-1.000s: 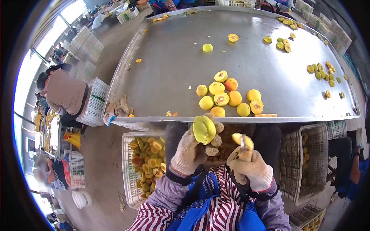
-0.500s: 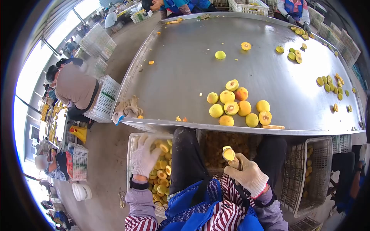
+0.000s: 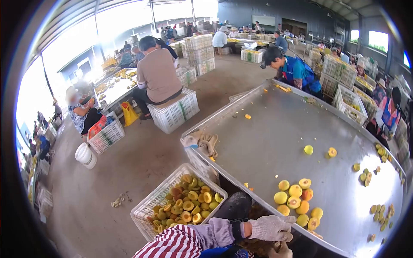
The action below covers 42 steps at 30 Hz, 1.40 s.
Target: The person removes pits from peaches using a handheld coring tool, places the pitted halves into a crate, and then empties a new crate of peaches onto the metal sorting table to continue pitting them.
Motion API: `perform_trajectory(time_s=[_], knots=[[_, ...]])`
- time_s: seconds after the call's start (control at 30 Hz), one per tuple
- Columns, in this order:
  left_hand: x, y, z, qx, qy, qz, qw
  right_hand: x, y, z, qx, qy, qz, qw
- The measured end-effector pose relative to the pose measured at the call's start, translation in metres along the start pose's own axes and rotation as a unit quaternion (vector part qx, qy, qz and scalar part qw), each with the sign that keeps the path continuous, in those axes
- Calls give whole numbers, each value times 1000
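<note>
My left hand (image 3: 272, 228), in a pale knitted glove, reaches across to the right below the table edge. Its fingers are curled, and what they hold, if anything, is hidden. Just under it, at the bottom of the view, my right hand (image 3: 280, 249) shows only in part, with bent fingers; its contents cannot be made out. On the metal table (image 3: 258, 142) beside my hands lies a cluster of yellow peaches (image 3: 295, 190), some whole and some cut open. A white crate (image 3: 142, 215) to my left holds many pitted peach halves (image 3: 187, 205).
Worn gloves (image 3: 207, 142) lie at the table's near left corner. Peach halves (image 3: 380, 213) are scattered on its right side. A person in blue (image 3: 297, 71) leans at the far edge. Another sits on a crate (image 3: 174, 112); a white bucket (image 3: 86, 155) stands on the floor.
The view has swung left and up. My left hand has moved from above the crate rightward to my right hand. The handled tool with a peach piece, earlier in my right hand, is hidden.
</note>
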<state>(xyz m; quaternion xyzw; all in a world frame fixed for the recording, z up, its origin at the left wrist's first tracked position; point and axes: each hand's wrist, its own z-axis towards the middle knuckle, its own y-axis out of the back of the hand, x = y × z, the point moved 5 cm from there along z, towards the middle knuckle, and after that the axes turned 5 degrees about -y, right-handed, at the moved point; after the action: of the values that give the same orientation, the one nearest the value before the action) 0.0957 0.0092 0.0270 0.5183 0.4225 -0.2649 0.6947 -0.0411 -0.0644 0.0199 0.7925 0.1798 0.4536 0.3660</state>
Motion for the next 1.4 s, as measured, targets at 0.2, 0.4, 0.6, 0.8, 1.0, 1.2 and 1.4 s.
perform_trajectory(time_s=[0.2,0.4,0.6,0.8,1.0,1.2,1.4], knots=[[100,28,66,-72,115,265,955,0,-13,5,-9,70,207,976],[139,37,89,21,175,333,926,-13,-22,7,67,-60,424,901],[143,31,85,36,177,355,917,-2,-32,10,76,-47,415,905],[124,60,59,-36,196,12,980,4,-18,-1,54,-43,425,902],[64,38,25,-141,86,-522,837,-1,-27,7,41,51,433,899],[27,24,-5,-200,108,-578,784,19,-1,3,39,-55,439,896],[20,2,-7,-207,62,-646,732,31,20,-2,-60,-16,239,969]])
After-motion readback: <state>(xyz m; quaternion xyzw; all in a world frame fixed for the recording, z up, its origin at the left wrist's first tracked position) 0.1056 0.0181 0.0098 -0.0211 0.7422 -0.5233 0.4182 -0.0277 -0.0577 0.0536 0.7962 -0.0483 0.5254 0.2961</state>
